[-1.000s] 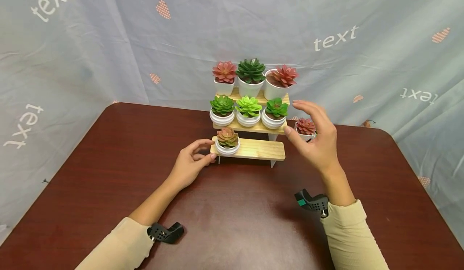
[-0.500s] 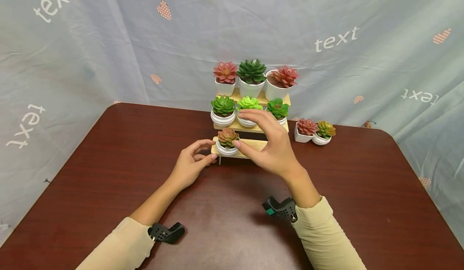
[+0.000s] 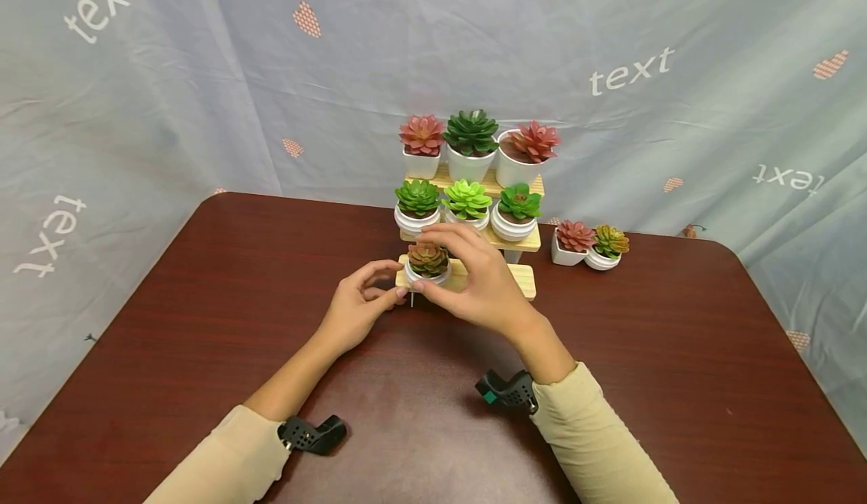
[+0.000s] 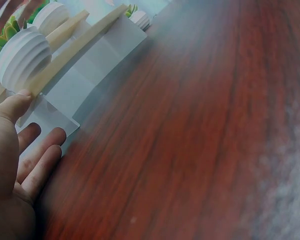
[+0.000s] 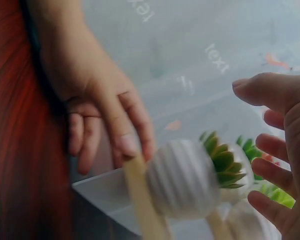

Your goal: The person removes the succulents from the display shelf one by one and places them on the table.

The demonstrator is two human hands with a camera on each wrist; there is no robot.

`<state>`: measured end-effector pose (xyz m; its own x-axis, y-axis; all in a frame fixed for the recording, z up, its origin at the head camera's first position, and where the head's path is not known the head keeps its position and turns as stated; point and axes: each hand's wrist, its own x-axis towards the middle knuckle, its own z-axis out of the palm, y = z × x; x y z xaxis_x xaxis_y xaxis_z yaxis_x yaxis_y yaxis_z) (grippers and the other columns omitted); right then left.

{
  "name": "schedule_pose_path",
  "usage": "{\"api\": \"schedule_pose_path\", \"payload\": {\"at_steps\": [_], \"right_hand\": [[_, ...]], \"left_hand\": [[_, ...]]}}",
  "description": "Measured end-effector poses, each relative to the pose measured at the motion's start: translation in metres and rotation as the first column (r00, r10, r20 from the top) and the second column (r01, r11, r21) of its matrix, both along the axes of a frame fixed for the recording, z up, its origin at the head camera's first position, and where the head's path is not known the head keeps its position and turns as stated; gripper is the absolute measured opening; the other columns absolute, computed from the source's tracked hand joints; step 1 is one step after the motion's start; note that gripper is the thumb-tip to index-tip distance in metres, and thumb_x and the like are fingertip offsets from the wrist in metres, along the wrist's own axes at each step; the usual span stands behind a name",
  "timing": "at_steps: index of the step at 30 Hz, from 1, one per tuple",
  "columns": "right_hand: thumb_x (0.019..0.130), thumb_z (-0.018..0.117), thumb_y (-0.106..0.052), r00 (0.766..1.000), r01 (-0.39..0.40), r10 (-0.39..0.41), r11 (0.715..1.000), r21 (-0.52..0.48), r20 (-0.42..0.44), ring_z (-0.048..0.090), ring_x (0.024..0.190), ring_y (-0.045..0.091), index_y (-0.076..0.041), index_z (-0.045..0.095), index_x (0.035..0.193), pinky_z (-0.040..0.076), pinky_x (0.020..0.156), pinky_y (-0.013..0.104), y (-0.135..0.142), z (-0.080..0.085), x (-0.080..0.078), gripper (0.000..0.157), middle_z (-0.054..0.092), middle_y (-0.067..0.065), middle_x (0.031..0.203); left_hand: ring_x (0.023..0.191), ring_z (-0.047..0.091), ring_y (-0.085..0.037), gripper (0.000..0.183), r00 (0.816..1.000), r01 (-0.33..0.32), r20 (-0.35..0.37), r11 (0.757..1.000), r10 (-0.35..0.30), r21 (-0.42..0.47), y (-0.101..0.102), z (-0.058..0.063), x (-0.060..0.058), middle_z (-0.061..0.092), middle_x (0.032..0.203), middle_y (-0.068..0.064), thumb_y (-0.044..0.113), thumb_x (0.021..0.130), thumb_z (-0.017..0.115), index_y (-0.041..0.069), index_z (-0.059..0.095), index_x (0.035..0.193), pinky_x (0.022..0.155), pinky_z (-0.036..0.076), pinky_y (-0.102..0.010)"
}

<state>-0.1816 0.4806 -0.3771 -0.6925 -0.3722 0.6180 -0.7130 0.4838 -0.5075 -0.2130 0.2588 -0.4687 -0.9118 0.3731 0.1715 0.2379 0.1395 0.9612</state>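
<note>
A tiered wooden plant stand (image 3: 520, 281) with pale supports bears several artificial succulents in white pots. My left hand (image 3: 354, 307) grips the left end of its lowest board; the right wrist view shows thumb and forefinger on opposite sides of that board (image 5: 140, 200). On this board, at the left, sits a reddish-green succulent (image 3: 427, 259) in a round ribbed pot (image 5: 177, 180). Around and above it is my right hand (image 3: 482, 282), thumb in front and fingers behind. In the right wrist view a gap shows between those spread fingers and the pot.
A red succulent (image 3: 574, 236) in a square pot and a yellow-green succulent (image 3: 610, 241) in a round pot stand on the dark wooden table (image 3: 677, 384), right of the stand. Behind everything hangs a grey curtain (image 3: 352, 60).
My right hand has moved left from beside the stand's right end to the reddish-green succulent, lowering slightly over it. The left hand stays at the board's end.
</note>
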Motion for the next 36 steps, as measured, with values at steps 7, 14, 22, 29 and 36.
{"api": "schedule_pose_path", "payload": {"at_steps": [7, 14, 22, 29, 36], "right_hand": [[0.085, 0.083, -0.024, 0.997, 0.064, -0.070, 0.988, 0.142, 0.035, 0.055, 0.134, 0.020, -0.011, 0.066, 0.128, 0.044, 0.114, 0.037, -0.002, -0.014, -0.004, 0.048, 0.061, 0.006, 0.138], [0.085, 0.084, -0.024, 0.992, 0.125, -0.124, 0.972, 0.200, -0.015, 0.058, 0.130, 0.021, -0.012, 0.066, 0.129, 0.049, 0.109, 0.038, -0.004, -0.023, -0.006, 0.049, 0.061, 0.005, 0.138], [0.083, 0.086, -0.025, 0.987, 0.161, -0.156, 0.979, 0.129, -0.043, 0.058, 0.127, 0.023, -0.015, 0.069, 0.127, 0.052, 0.103, 0.040, -0.003, -0.034, -0.006, 0.048, 0.058, 0.009, 0.136], [0.087, 0.082, -0.024, 0.989, 0.148, -0.148, 0.986, 0.074, 0.001, 0.064, 0.120, 0.021, -0.017, 0.065, 0.135, 0.058, 0.088, 0.036, -0.001, -0.042, -0.001, 0.051, 0.060, 0.009, 0.137], [0.086, 0.083, -0.020, 0.991, 0.136, -0.135, 0.991, -0.004, 0.011, 0.065, 0.116, 0.019, -0.016, 0.066, 0.134, 0.057, 0.078, 0.032, 0.007, -0.044, 0.004, 0.051, 0.064, 0.007, 0.134]], "left_hand": [[0.085, 0.076, -0.012, 0.039, 1.000, 0.007, -0.003, 1.000, -0.007, 0.004, 0.001, 0.000, -0.001, 0.065, 0.127, -0.019, 0.013, 0.097, 0.070, 0.011, 0.059, 0.134, 0.074, 0.060, -0.023], [0.086, 0.075, -0.009, 0.040, 1.000, 0.011, -0.008, 1.000, -0.011, 0.000, 0.000, 0.000, 0.000, 0.065, 0.128, -0.019, 0.015, 0.097, 0.070, 0.011, 0.059, 0.135, 0.075, 0.059, -0.023], [0.085, 0.075, -0.009, 0.039, 1.000, 0.013, -0.011, 1.000, -0.013, 0.012, 0.000, 0.000, 0.000, 0.065, 0.126, -0.019, 0.014, 0.097, 0.070, 0.010, 0.059, 0.134, 0.075, 0.059, -0.023], [0.085, 0.075, -0.008, 0.039, 1.000, 0.007, -0.004, 1.000, -0.007, 0.012, 0.000, 0.002, 0.000, 0.065, 0.126, -0.019, 0.013, 0.097, 0.070, 0.010, 0.059, 0.134, 0.074, 0.059, -0.022], [0.085, 0.076, -0.012, 0.039, 1.000, 0.006, 0.007, 1.000, -0.006, 0.009, 0.001, 0.001, 0.001, 0.066, 0.124, -0.020, 0.013, 0.096, 0.071, 0.009, 0.060, 0.133, 0.074, 0.059, -0.022]]}}
